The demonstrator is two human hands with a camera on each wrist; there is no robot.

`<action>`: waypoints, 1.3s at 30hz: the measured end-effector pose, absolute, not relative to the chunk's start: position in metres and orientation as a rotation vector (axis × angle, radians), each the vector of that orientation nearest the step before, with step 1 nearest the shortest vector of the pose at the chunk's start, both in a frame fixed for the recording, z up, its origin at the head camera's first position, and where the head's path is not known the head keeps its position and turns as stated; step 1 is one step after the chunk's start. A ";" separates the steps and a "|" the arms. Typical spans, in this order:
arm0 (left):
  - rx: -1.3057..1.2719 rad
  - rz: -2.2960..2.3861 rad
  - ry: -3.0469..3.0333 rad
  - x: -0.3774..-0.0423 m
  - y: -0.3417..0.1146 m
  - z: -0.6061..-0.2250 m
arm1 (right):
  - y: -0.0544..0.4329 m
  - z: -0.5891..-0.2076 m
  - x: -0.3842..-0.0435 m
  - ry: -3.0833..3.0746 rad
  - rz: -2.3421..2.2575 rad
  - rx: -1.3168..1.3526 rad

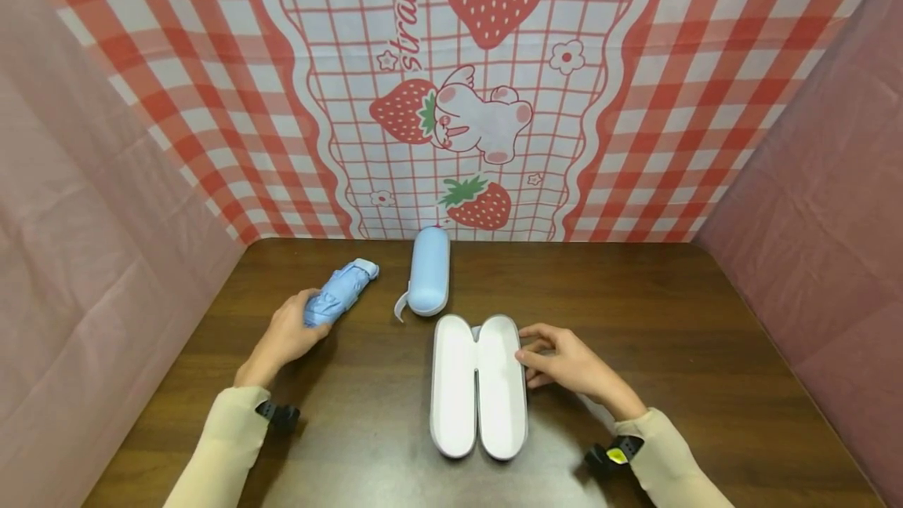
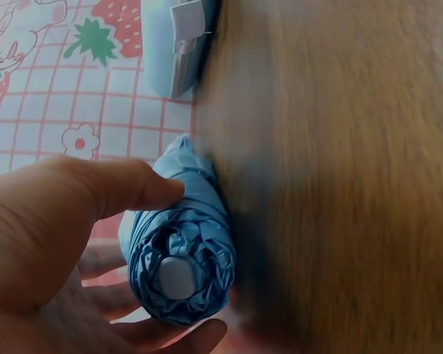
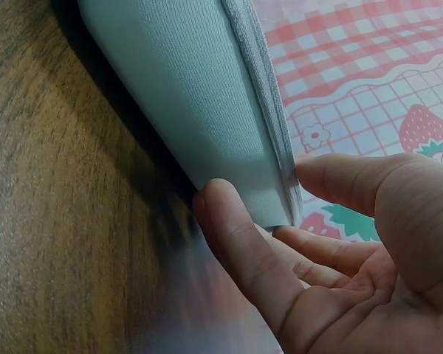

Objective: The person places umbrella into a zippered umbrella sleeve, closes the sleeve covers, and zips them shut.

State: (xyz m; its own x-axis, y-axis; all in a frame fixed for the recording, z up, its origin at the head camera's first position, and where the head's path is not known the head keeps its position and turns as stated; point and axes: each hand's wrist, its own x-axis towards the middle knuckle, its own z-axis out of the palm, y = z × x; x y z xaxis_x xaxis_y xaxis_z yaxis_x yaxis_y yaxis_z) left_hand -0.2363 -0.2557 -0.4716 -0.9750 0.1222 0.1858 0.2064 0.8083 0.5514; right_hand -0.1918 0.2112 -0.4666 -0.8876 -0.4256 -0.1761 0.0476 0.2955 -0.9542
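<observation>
A folded light-blue umbrella [image 1: 343,292] lies aslant on the left of the table, and my left hand [image 1: 285,333] grips its near end. In the left wrist view the thumb lies along the top of the bundled umbrella [image 2: 196,228], other fingers beneath and behind it; a pale square end faces the camera. An open hard case [image 1: 454,390] with two white-lined halves lies in front of me. My right hand [image 1: 564,359] holds its right half by the outer edge. In the right wrist view, thumb and fingers pinch the pale case's [image 3: 192,96] zipped rim and side.
A closed light-blue zip case [image 1: 429,269] with a strap stands behind the open case, near the back edge. The brown wooden table [image 1: 635,296] meets a strawberry-print checked cloth [image 1: 487,202] at the back. Pink cloth [image 1: 811,179] hangs at both sides.
</observation>
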 end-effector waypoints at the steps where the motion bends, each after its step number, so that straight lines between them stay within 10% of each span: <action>1: -0.273 -0.891 -2.856 -0.235 -0.257 -0.471 | 0.211 -0.467 -0.192 2.173 -1.621 -0.338; 39: -0.401 -0.689 -3.035 -0.241 -0.243 -0.447 | 0.211 -0.467 -0.192 2.153 -1.631 -0.307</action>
